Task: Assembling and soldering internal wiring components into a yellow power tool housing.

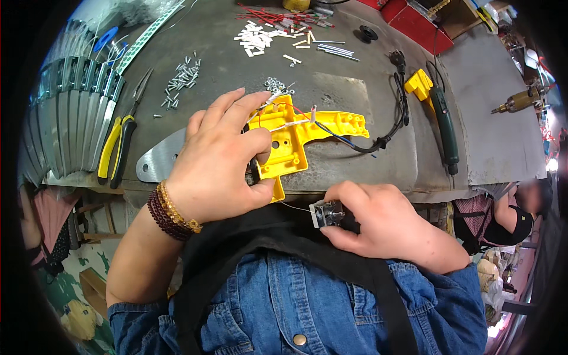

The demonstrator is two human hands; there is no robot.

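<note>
My left hand (222, 157) is closed on a yellow plastic housing (290, 157) at the table's front edge, thumb and fingers gripping its left end. A long handle half extends right from the housing, with a black power cord (387, 139) running out of it. Red, white and blue wires lie across its hollow inside. From under my left hand a flat grey metal plate (158, 158) sticks out. My right hand (376, 219) pinches a small black block with a metal face (322, 214), just in front of the edge. A thin wire leads from this block toward the housing.
Pliers with yellow-black handles (118, 142) lie left, beside stacked metal blades (65, 118). Screws (182, 80), nuts (277, 84), white sleeves (254, 38) and red-wired parts (284, 18) lie further back. An electric screwdriver (444, 127) and red bin (414, 23) are right. Another person (512, 216) sits far right.
</note>
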